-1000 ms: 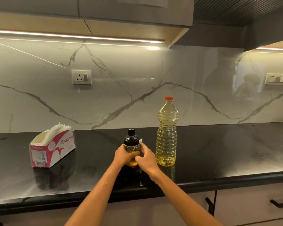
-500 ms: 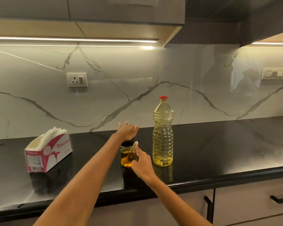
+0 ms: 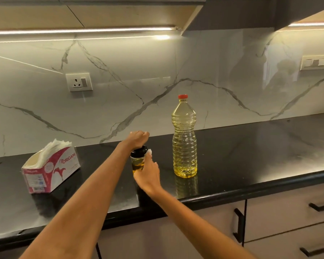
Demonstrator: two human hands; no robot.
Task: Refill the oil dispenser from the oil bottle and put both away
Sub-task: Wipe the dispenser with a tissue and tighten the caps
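A small glass oil dispenser [image 3: 137, 163] with a black lid and a little amber oil stands on the black countertop [image 3: 251, 156]. My left hand [image 3: 137, 138] comes down from above, its fingers curled over the black lid. My right hand [image 3: 148, 174] holds the glass body from the near right side, with a small white bit at its fingertips. A tall clear oil bottle [image 3: 184, 139] with a red cap stands upright just to the right, apart from both hands.
A red and white tissue box [image 3: 51, 171] sits on the counter at the left. A wall socket [image 3: 79, 82] is on the marble backsplash. Drawers with black handles [image 3: 238, 227] lie below the counter edge.
My left hand rose from the dispenser's side to the top and now curls over the lid. My right hand stayed on the glass body. The oil bottle has not moved.
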